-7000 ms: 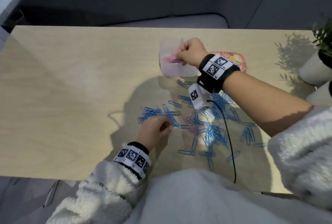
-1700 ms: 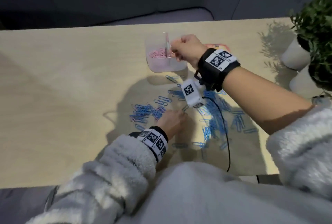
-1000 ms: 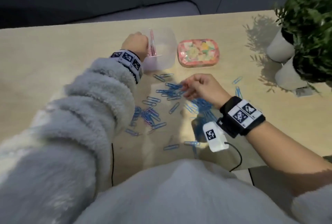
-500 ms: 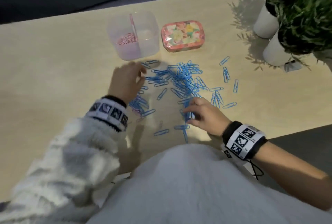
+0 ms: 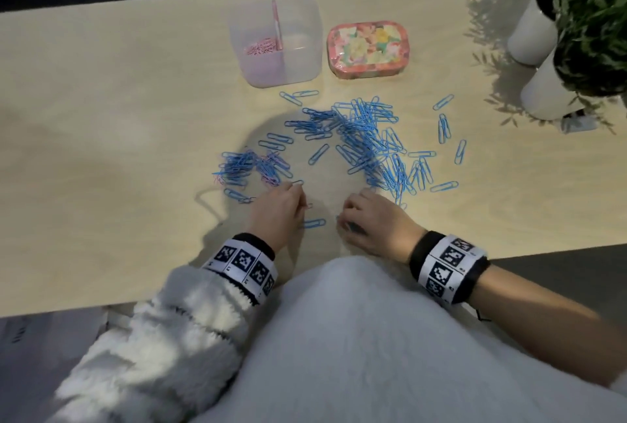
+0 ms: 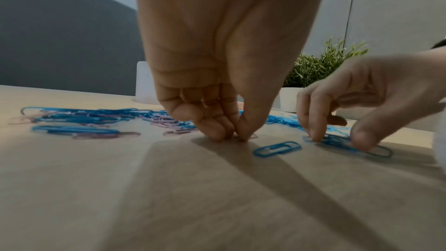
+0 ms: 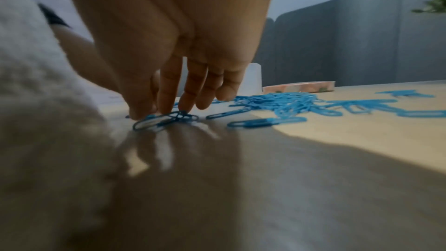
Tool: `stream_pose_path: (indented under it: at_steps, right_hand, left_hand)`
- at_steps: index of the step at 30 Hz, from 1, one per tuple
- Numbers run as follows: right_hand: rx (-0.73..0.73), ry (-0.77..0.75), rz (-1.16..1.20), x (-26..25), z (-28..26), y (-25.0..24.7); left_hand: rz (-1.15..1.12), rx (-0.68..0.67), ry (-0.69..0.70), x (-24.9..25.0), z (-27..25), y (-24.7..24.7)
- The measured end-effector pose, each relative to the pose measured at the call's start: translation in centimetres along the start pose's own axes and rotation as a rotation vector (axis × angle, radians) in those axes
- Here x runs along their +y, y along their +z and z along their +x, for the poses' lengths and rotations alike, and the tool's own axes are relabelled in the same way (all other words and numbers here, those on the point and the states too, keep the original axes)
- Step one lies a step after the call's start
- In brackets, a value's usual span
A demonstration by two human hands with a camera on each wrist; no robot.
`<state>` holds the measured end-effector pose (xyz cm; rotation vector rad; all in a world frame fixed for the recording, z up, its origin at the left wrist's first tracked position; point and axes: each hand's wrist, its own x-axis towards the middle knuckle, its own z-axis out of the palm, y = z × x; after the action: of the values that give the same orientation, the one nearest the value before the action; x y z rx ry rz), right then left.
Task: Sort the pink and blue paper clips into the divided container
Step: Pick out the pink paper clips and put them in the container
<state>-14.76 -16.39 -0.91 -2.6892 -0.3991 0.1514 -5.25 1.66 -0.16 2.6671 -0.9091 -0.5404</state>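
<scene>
Both hands have drawn back to the lower centre of the frame since half a second ago. On the table (image 5: 101, 117), the divided container (image 5: 276, 40) stands at upper centre, pink clips in its left compartment, a floral tin (image 5: 368, 46) just right of it. Blue paper clips (image 5: 366, 141) spread between the container and the hands. Only coded black-and-white squares mark the wristbands (image 5: 444, 268); no writing is readable. The left hand (image 5: 278, 212) pinches a pink clip (image 6: 251, 136) against the table; the right hand (image 5: 376, 222) grasps a small blue bunch (image 7: 164, 119).
</scene>
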Motion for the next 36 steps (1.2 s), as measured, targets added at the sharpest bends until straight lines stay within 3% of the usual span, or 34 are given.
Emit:
stream_pose_path:
  at_steps: [6,8,10,14,17,19,27,31,36]
  right_hand:
    - [0.018,0.300,0.068,2.8,-0.5,-2.3]
    - [0.022,0.328,0.040,2.9,0.2,-3.1]
    - [0.021,0.278,0.060,1.6,2.1,-3.4]
    - [-0.237,0.123,0.040,-2.6,5.8,-2.4]
    - [-0.232,0.017,0.001,-4.4,7.6,-1.1]
    - [-0.235,0.036,-0.030,-4.5,8.6,-0.8]
    - [-0.135,0.130,0.027,-0.4,5.3,-1.1]
    - [-0.074,0.158,0.019,-0.9,6.1,-1.7]
    - [-0.172,0.088,0.021,-5.4,11.1,-0.7]
  left_hand:
    - [-0.047,0.021,0.039,-0.2,0.0,0.1]
    - [-0.129,0.029,0.010,-0.5,-0.5,-0.2]
    - [-0.240,0.069,-0.035,-1.2,-1.0,-0.9]
    - [-0.501,0.127,-0.228,-4.0,-1.9,-2.4]
    - [-0.719,0.197,-0.415,-6.4,-2.7,-2.9]
    - [-0.774,0.191,-0.493,-7.3,-3.3,-3.2]
    - [-0.659,0.252,-0.419,-8.7,-4.2,-2.9]
    - [-0.339,0.201,-0.250,-7.4,-3.7,-3.3]
    - [-0.015,0.136,-0.172,-6.5,-2.0,-3.0]
